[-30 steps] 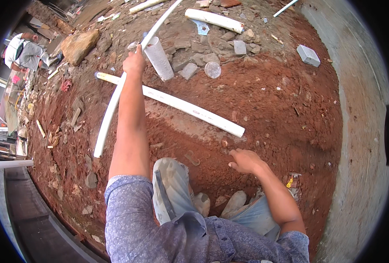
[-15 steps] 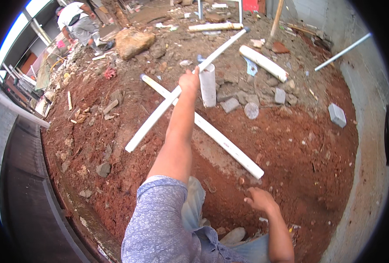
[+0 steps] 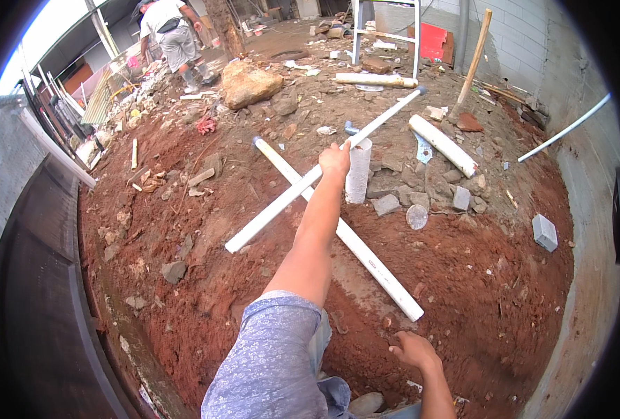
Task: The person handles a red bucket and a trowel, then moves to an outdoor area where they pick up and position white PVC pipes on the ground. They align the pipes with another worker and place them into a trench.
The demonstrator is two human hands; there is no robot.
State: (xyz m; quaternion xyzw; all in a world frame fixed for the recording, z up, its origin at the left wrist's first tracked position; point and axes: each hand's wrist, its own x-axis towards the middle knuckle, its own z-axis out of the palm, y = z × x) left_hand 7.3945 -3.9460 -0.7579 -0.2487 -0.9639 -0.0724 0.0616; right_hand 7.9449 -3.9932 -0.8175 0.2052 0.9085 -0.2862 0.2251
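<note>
Left of centre, a long white pipe [image 3: 268, 218] slants up and rightward across a second pipe [image 3: 377, 269] lying on the ground; whether they touch, I cannot tell. The left hand [image 3: 335, 160] has its fingers closed round the upper one near its middle, probably so both ends balance in one grip. Just beside that hand, a short pipe [image 3: 358, 174] stands on end, presumably bedded to stay upright. Farther right, the right hand [image 3: 416, 350] looks empty, fingers loosely half-curled.

Beneath, uneven red soil [image 3: 184, 335] is strewn with rubble; a dark panel [image 3: 38, 293] borders it at left, a co-worker [image 3: 172, 38] stands beyond, and a grey wall [image 3: 589, 223] bounds the right.
</note>
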